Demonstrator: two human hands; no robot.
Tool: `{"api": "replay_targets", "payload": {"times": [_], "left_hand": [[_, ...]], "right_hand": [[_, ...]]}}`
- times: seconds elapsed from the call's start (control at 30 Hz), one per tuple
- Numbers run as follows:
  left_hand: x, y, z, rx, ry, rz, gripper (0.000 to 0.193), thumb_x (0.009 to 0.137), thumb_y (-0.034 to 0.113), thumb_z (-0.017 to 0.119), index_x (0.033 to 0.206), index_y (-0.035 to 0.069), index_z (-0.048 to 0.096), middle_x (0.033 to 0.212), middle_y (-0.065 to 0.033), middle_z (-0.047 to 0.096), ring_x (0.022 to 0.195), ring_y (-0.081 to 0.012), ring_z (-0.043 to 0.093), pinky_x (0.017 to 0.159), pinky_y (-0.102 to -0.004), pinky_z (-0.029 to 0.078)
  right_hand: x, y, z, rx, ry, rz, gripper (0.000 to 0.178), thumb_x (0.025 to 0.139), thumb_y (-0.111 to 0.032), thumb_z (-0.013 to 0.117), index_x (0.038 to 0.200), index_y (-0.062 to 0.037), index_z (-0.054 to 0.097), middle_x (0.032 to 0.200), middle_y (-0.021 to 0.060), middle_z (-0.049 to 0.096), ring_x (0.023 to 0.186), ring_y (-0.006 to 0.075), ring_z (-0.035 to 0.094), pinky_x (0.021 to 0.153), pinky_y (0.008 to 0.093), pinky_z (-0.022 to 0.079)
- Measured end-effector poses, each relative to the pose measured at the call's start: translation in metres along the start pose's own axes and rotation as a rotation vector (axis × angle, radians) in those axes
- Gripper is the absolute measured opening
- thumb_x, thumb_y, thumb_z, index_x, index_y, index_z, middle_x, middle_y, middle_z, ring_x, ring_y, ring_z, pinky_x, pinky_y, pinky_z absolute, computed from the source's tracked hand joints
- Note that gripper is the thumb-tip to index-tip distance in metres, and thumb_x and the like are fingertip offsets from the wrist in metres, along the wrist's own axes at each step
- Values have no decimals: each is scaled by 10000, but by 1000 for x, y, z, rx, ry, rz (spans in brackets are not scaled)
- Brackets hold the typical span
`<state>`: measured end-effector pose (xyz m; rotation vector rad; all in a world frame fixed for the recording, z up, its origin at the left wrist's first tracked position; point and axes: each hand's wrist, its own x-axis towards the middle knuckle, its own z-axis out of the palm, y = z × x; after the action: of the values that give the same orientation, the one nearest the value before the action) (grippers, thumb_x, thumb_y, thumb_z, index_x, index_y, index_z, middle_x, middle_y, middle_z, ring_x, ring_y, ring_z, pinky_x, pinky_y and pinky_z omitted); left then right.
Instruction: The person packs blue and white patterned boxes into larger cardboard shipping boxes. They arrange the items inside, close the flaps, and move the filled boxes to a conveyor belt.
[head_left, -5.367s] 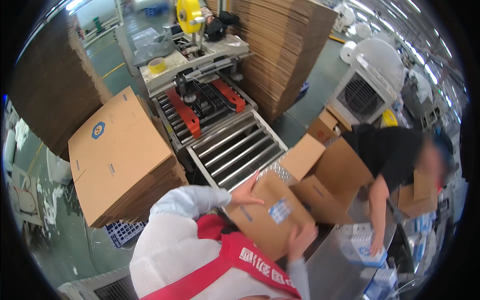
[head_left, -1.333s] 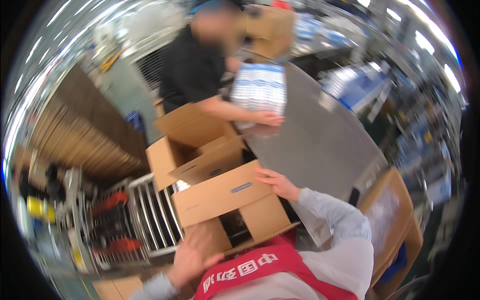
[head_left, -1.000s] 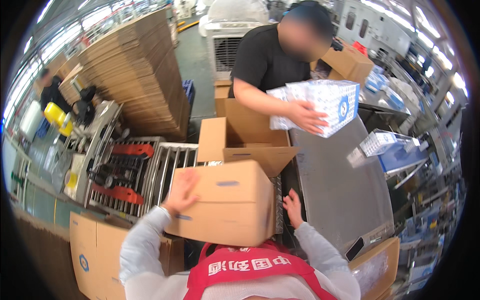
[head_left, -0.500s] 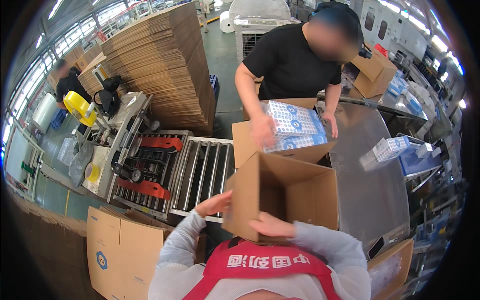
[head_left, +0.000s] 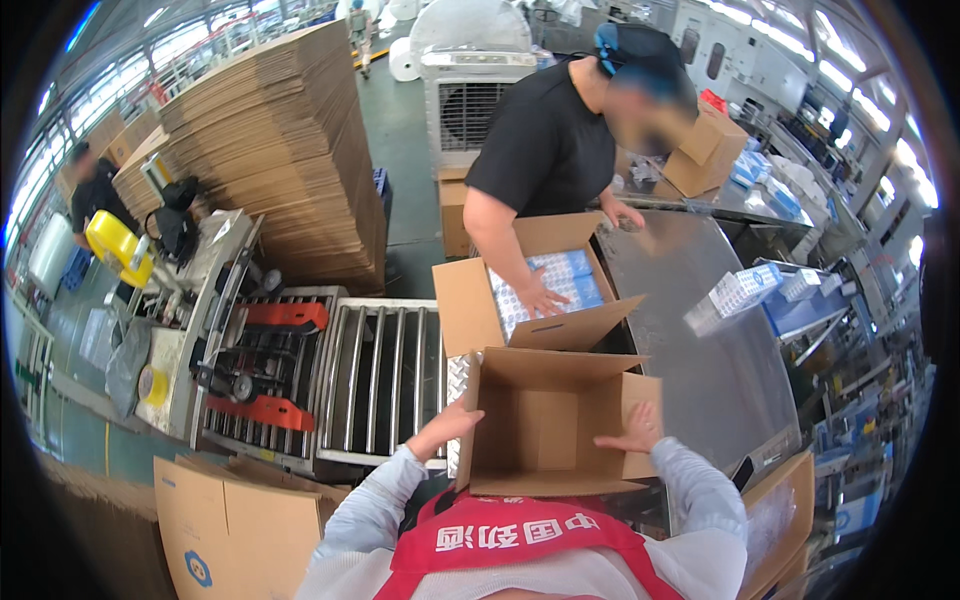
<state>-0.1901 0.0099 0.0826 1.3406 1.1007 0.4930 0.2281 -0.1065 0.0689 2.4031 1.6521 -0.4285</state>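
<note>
An open, empty cardboard carton (head_left: 545,435) stands upright right in front of me. My left hand (head_left: 447,428) rests against its left edge with the fingers stretched out. On the carton's right flap lies my right hand (head_left: 637,432), fingers spread and thumb pointing inward over the opening. Just beyond stands a second open carton (head_left: 590,325), holding blue-and-white patterned packs (head_left: 575,280). A co-worker (head_left: 545,140) in a black shirt leans over it, one hand pressed flat on the packs and the other hand above the metal table.
A roller conveyor (head_left: 375,375) with red guides runs to the left. Behind it rises a tall stack of flat cardboard (head_left: 270,150). Folded cartons (head_left: 235,520) stand at my lower left. At the right is a metal table (head_left: 700,350), with a patterned pack (head_left: 745,285) near its far edge.
The empty carton has turned its opening upward, and its right flap lies outward under my right hand. The co-worker's raised packs are now down inside the other carton.
</note>
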Motion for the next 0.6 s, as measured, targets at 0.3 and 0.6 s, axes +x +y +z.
{"api": "replay_targets", "payload": {"times": [0.3, 0.6], "left_hand": [[-7, -75, -64, -548, 253, -248, 352, 839, 143, 773, 1138, -1, 658, 1031, -83, 719, 910, -192, 691, 843, -342, 547], [36, -32, 33, -440, 376, -160, 278, 863, 132, 711, 1105, 4, 661, 995, -75, 715, 874, -192, 684, 780, -324, 541]], "right_hand": [[75, 8, 81, 701, -121, 36, 596, 900, -460, 592, 969, 127, 670, 993, 332, 666, 1035, 442, 640, 892, 477, 505], [121, 90, 9, 96, -254, -119, 675, 922, -610, 442, 1096, -19, 716, 1156, 211, 681, 1119, 370, 634, 961, 436, 495]]}}
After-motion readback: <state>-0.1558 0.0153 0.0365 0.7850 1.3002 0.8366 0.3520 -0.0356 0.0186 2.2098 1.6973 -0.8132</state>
